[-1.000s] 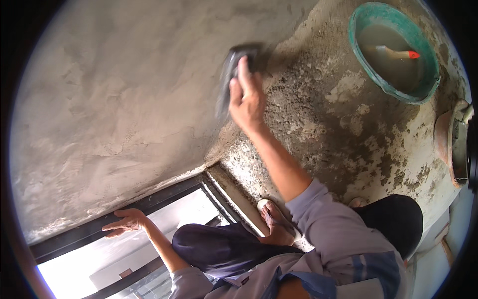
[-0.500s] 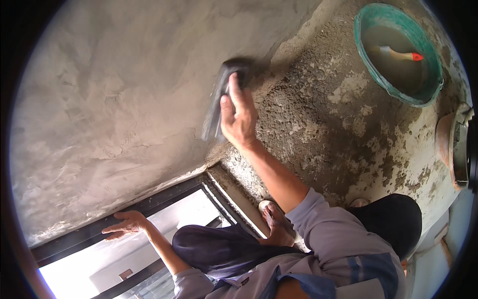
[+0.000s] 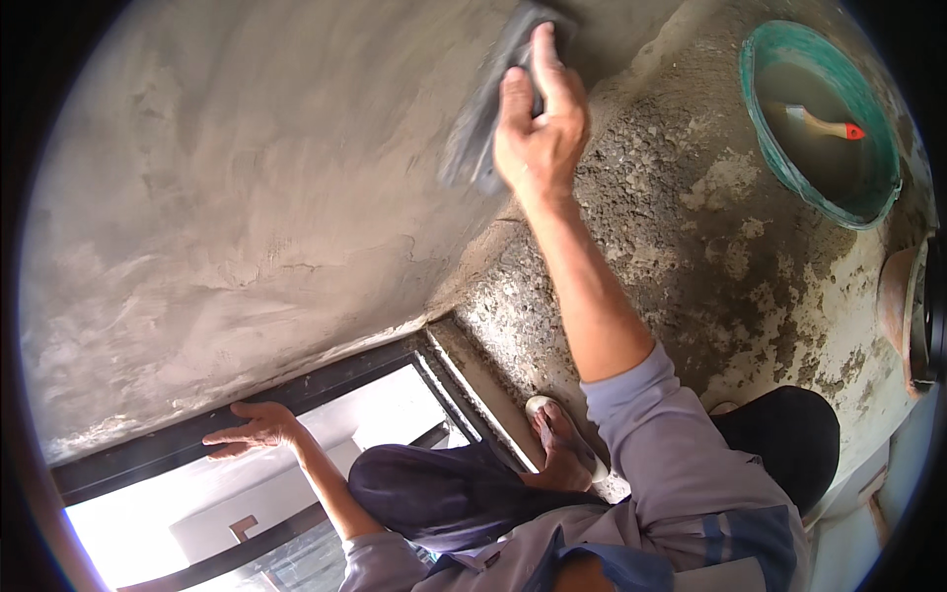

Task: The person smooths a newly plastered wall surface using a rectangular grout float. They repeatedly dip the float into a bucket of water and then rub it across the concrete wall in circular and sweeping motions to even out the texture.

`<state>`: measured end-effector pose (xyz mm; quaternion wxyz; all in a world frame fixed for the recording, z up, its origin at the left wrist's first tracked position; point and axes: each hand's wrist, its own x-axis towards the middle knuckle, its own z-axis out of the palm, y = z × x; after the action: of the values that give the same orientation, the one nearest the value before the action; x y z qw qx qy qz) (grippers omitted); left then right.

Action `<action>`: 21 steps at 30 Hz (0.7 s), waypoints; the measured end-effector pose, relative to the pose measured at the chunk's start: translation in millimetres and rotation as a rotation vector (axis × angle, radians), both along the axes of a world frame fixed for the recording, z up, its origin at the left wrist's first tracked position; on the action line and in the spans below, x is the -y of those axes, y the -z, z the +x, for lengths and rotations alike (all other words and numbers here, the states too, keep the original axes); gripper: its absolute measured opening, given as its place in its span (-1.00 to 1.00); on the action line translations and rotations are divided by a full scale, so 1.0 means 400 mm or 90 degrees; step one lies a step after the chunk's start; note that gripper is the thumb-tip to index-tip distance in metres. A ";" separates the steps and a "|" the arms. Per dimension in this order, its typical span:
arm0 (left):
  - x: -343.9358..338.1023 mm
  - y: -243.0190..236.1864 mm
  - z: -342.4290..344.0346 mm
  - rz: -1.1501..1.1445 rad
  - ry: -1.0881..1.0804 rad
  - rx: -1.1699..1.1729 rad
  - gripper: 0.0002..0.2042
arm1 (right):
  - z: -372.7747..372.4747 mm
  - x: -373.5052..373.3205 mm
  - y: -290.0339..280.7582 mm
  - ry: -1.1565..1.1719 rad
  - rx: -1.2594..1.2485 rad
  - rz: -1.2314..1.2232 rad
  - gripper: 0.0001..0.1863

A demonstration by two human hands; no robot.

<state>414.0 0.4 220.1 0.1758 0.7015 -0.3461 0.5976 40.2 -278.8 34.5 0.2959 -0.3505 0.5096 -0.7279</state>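
My right hand [image 3: 547, 138] grips a plastering trowel [image 3: 480, 123], its index finger stretched along the top. The long grey blade lies against the wet plastered wall [image 3: 247, 178], near the corner where wall and floor meet; motion blurs its edge. The trowel's handle is mostly hidden by my fingers. At the lower left my left hand [image 3: 258, 430] holds nothing, its fingers spread beside the dark frame [image 3: 326, 395] at the wall's lower edge. I cannot tell whether it touches the frame.
A green tub [image 3: 758, 128] of murky water stands at the upper right, with a paintbrush [image 3: 829, 123] in it. Below it, at the right rim, is a brownish bowl-like container [image 3: 896, 306]. Rough, mortar-spattered floor [image 3: 681, 266] spreads between. My sandalled foot [image 3: 564, 444] rests by the frame's corner.
My right hand and the trowel have moved up along the wall, away from the frame, and slightly right. My left hand stays nearly in place. The view has shifted slightly.
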 end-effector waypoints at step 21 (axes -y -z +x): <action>0.020 0.006 -0.004 0.013 -0.005 -0.002 -0.19 | 0.035 -0.038 -0.068 -0.003 -0.060 -0.194 -0.43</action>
<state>412.3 -7.6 217.7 0.1668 0.7056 -0.3493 0.5935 54.1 -263.7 61.8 0.2168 -0.4268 0.4055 -0.7787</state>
